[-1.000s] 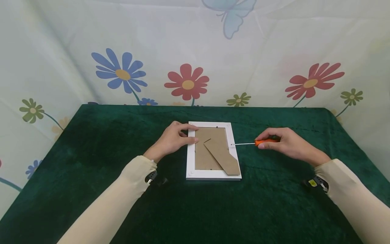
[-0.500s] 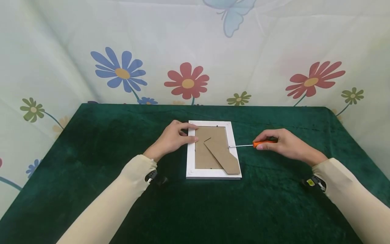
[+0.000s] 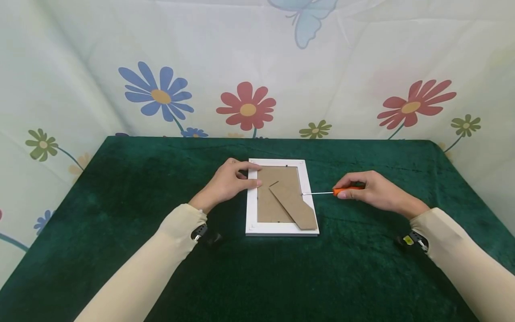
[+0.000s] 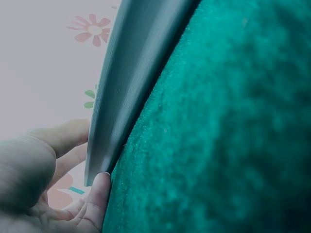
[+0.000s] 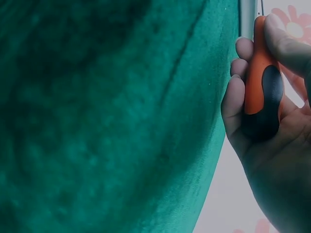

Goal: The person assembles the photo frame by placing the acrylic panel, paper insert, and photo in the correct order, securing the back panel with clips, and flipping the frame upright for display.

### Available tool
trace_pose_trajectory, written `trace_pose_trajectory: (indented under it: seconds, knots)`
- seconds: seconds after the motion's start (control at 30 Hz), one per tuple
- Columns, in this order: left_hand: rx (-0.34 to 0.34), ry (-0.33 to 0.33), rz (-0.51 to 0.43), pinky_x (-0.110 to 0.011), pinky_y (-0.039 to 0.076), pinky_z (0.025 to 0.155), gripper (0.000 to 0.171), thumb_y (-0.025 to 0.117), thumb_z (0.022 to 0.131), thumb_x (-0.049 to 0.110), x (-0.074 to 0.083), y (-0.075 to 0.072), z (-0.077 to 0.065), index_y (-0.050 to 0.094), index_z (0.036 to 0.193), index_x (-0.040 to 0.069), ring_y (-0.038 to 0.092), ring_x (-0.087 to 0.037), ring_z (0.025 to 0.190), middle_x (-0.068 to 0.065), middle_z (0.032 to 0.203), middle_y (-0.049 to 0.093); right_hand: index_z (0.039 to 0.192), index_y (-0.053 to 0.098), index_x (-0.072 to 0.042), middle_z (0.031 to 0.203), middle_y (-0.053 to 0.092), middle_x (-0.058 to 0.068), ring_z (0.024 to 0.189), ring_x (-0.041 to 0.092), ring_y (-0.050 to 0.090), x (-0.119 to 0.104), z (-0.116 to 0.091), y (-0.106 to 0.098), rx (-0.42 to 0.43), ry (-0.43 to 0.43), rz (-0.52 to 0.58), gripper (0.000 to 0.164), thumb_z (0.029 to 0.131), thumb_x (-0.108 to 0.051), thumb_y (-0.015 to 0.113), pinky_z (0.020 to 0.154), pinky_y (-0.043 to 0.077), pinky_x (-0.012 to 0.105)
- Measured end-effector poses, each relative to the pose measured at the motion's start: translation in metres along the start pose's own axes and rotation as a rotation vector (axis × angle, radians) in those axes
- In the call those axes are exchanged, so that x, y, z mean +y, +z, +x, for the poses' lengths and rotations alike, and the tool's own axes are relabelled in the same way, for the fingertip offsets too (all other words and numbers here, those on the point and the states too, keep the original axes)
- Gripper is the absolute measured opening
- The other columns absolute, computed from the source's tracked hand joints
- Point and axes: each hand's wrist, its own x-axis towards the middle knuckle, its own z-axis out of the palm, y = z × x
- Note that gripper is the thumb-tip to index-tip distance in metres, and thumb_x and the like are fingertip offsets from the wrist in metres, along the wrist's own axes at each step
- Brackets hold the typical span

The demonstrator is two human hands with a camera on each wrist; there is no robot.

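Observation:
A white picture frame (image 3: 252,210) lies face down on the green cloth, its brown backing board (image 3: 273,203) and slanted stand leg (image 3: 301,210) uppermost. My left hand (image 3: 225,183) rests on its left side, with thumb and index finger stretched over the border onto the board. In the left wrist view a fingertip (image 4: 101,182) is right at the lower edge of the frame's side. My right hand (image 3: 376,190) grips an orange and black screwdriver (image 5: 262,73) by its handle. Its thin shaft points left, with the tip at a small dark tab on the board's right edge.
Dark green velvety cloth (image 3: 161,165) covers the table. Behind and at the left hangs a pale curtain (image 3: 342,67) printed with flowers and a butterfly. Both sleeves are cream, with a dark strap at each wrist.
My right hand has shifted slightly left with the screwdriver, its tip passing from the frame's white border to the edge of the backing board. My left hand and the frame have stayed put.

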Motion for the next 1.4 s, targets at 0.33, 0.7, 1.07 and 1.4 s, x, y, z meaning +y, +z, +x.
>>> trace_pose_trajectory:
  seconds: [0.33,0.7,1.07,1.4]
  knots:
    - [0.0,0.001,0.01,-0.043,0.058,0.085,0.051,0.082,0.095,0.033,-0.0003,0.0001,0.0005,0.069,0.143,0.022,0.062,-0.029,0.108,-0.012,0.128,0.052,0.118,0.077,-0.018,0.113,0.071,0.001,0.102,0.026,0.06,0.0049,0.003,0.0017,-0.018,0.015,0.03,0.016,0.103,-0.02,0.074,0.088,0.05,0.04]
    - [0.005,0.007,0.004,-0.044,0.058,0.086,0.051,0.083,0.095,0.033,-0.001,0.0,0.0007,0.07,0.143,0.02,0.063,-0.03,0.107,-0.013,0.129,0.053,0.118,0.078,-0.017,0.113,0.071,0.001,0.1,0.026,0.059,0.0071,0.0046,0.004,-0.02,0.009,0.059,0.015,0.104,-0.02,0.072,0.084,0.05,0.036]
    - [0.005,-0.002,0.005,-0.042,0.058,0.084,0.052,0.083,0.094,0.033,-0.0008,0.0005,0.0011,0.07,0.143,0.022,0.062,-0.028,0.106,-0.011,0.128,0.052,0.118,0.078,-0.017,0.114,0.071,0.002,0.102,0.028,0.058,0.0079,0.0062,0.0044,-0.02,0.031,0.07,0.016,0.104,-0.02,0.072,0.085,0.049,0.04]
    - [0.001,-0.008,0.003,-0.041,0.058,0.083,0.052,0.084,0.094,0.032,0.0001,0.0011,0.0026,0.07,0.143,0.022,0.062,-0.028,0.104,-0.011,0.125,0.052,0.117,0.079,-0.017,0.11,0.07,0.004,0.095,0.029,0.059,0.0065,0.007,0.0019,-0.045,0.04,0.074,0.016,0.102,-0.021,0.075,0.077,0.05,0.035]
